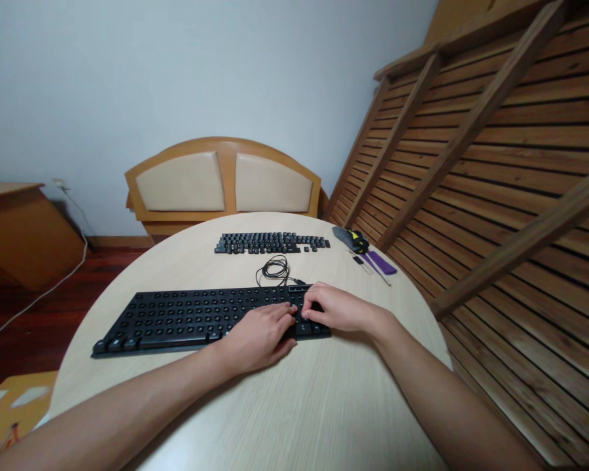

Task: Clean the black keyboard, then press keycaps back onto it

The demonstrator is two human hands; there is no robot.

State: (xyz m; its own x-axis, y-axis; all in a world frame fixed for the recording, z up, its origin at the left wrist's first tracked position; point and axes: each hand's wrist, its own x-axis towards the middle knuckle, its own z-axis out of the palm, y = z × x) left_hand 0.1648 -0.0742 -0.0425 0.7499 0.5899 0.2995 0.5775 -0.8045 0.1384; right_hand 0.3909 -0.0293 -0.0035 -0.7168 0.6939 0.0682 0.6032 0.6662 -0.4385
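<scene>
A black keyboard lies across the table in front of me. Most of its key positions show bare switch stems, while a few keycaps sit along its bottom row at the left and on the number pad. My left hand rests flat over the right part of the keyboard, fingers stretched toward the number pad. Beside it, my right hand is curled, thumb and forefinger pinched down at the number pad; whatever is between the fingertips is hidden. Behind the keyboard, loose black keycaps are laid out in keyboard order.
A coiled black cable lies behind the keyboard. At the table's right rear are a grey, black and yellow item, a purple strip and thin metal tools. Wooden slats lean close on the right of the round table.
</scene>
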